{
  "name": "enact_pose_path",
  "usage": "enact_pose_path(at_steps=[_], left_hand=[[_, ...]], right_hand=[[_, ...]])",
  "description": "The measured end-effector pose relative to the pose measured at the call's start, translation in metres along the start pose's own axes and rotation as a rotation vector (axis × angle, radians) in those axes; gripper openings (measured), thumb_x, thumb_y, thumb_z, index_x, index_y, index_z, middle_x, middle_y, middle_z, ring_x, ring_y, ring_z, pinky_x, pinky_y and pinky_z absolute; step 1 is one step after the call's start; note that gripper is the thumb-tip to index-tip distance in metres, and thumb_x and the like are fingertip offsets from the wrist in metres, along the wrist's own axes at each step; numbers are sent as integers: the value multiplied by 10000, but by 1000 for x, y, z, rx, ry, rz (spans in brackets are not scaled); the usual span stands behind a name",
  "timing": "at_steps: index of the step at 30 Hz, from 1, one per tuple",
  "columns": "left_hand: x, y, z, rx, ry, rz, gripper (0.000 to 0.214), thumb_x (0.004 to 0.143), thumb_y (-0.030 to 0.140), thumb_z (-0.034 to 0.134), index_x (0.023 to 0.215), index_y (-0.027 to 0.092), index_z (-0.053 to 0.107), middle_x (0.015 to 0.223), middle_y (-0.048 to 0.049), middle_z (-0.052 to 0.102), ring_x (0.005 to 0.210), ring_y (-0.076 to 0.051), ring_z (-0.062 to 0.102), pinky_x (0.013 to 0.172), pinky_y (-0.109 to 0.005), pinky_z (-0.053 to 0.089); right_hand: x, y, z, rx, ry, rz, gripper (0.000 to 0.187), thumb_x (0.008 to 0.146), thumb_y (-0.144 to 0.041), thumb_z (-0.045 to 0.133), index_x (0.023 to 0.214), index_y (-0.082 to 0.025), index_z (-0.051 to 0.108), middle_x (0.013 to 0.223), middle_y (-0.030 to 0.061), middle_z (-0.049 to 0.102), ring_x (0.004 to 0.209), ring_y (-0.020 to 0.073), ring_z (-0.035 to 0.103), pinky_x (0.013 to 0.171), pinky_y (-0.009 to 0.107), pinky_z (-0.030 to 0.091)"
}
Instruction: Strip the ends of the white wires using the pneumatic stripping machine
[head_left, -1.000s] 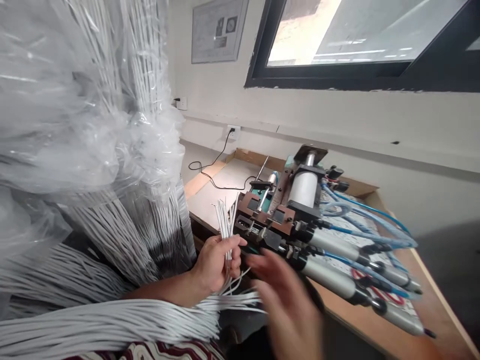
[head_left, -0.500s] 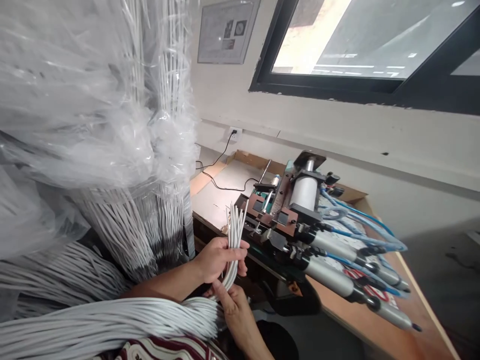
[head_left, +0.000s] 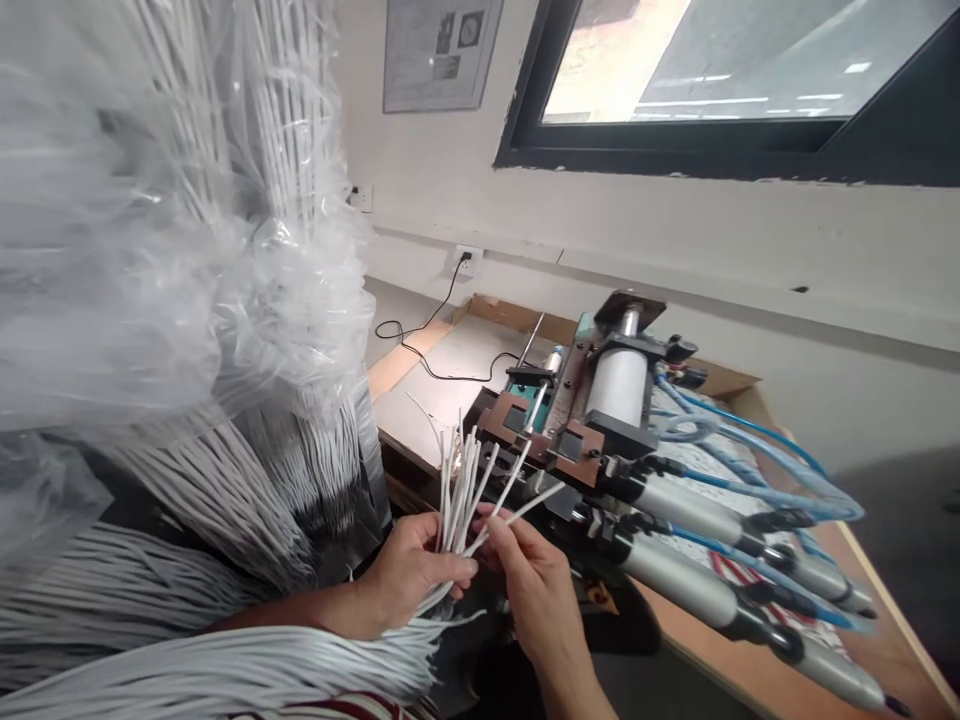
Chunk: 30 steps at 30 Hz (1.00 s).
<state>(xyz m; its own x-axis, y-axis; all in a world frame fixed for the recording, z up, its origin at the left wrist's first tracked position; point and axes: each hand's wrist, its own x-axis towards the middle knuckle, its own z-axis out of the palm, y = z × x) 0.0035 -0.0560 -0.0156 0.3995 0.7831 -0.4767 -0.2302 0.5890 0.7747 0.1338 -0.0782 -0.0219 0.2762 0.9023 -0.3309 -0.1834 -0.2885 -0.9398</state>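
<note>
A bunch of white cables (head_left: 459, 500) stands up out of my left hand (head_left: 412, 575), which is closed round it with the thumb across the front. The cable ends fan apart at the top. My right hand (head_left: 531, 575) is on the right side of the bunch, its thumb and fingers pinching one or two cables that lean out to the right. A thick bundle of the same cables (head_left: 247, 665) lies across my lap below my left forearm. Just beyond my hands is a pneumatic machine (head_left: 577, 440) with brown plates and metal cylinders.
Large cable bundles wrapped in clear plastic (head_left: 285, 260) hang at the left, with more loose cables (head_left: 150, 590) below. The machine stands on a wooden-edged bench (head_left: 427, 390). Blue air hoses (head_left: 787, 470) loop at its right. A black cord (head_left: 450, 375) runs to a wall socket (head_left: 469, 262).
My right hand has moved from below the bunch up to its right side and pinches cables there. The cable tops have spread out. My left hand still holds the bunch, slightly lower.
</note>
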Motion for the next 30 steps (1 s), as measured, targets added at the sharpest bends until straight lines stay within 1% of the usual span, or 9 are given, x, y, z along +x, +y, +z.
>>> enact_pose_path(at_steps=[1, 3, 7, 10, 14, 22, 25, 28, 30], left_hand=[[1, 0, 0, 5, 14, 0, 194, 569, 157, 680, 757, 115, 655, 533, 13, 558, 471, -86, 481, 458, -209, 393], [2, 2, -1, 0, 51, 11, 165, 586, 184, 683, 733, 114, 654, 544, 7, 554, 486, -88, 480, 463, -210, 394], [4, 5, 2, -46, 110, 52, 158, 588, 230, 704, 673, 117, 633, 571, -3, 557, 529, -99, 491, 494, -221, 402], [6, 7, 5, -64, 143, 85, 160, 596, 237, 705, 627, 122, 599, 543, 7, 546, 516, -91, 484, 521, -226, 403], [9, 9, 7, -64, 193, 89, 170, 611, 246, 700, 645, 132, 579, 516, 19, 539, 497, -94, 494, 529, -235, 405], [12, 13, 14, -34, 212, 91, 192, 605, 247, 710, 634, 135, 558, 520, 27, 535, 480, -90, 501, 518, -235, 406], [14, 11, 14, -30, 213, 88, 172, 597, 207, 710, 641, 135, 560, 538, 34, 532, 477, -83, 500, 509, -227, 403], [15, 7, 12, -38, 183, 83, 152, 587, 167, 708, 645, 130, 572, 554, 34, 531, 492, -83, 505, 510, -223, 403], [15, 6, 11, -42, 152, 90, 131, 601, 162, 697, 678, 122, 598, 562, 22, 544, 513, -89, 507, 520, -224, 403]], right_hand=[[4, 0, 3, 58, 39, 1, 377, 654, -498, 673, 793, -148, 694, 569, -3, 547, 507, 114, 412, 507, 241, 332], [8, 2, 9, 188, 52, 20, 367, 674, -495, 661, 779, -145, 693, 518, -17, 493, 485, 105, 378, 485, 237, 310], [11, 9, 11, 363, -6, 52, 331, 664, -449, 691, 804, -149, 693, 533, -12, 504, 496, 111, 408, 487, 242, 326], [11, 13, 9, 403, 19, 56, 303, 622, -403, 735, 789, -153, 699, 562, -8, 531, 500, 103, 421, 503, 241, 340], [9, 16, 7, 432, 77, 104, 332, 633, -438, 716, 795, -148, 710, 560, -10, 518, 495, 94, 403, 483, 229, 322], [8, 6, 3, 518, 45, 212, 350, 573, -441, 747, 722, -126, 711, 512, -12, 494, 456, 78, 365, 436, 215, 278], [12, 3, 4, 575, 51, 253, 348, 560, -409, 766, 762, -132, 708, 517, -24, 480, 468, 74, 366, 445, 205, 283], [15, 4, 9, 594, -50, 289, 360, 598, -414, 750, 823, -139, 698, 463, -57, 408, 439, 66, 332, 442, 205, 280], [14, 6, 13, 568, -117, 263, 322, 629, -420, 730, 779, -138, 690, 451, -48, 427, 435, 76, 359, 449, 218, 297]])
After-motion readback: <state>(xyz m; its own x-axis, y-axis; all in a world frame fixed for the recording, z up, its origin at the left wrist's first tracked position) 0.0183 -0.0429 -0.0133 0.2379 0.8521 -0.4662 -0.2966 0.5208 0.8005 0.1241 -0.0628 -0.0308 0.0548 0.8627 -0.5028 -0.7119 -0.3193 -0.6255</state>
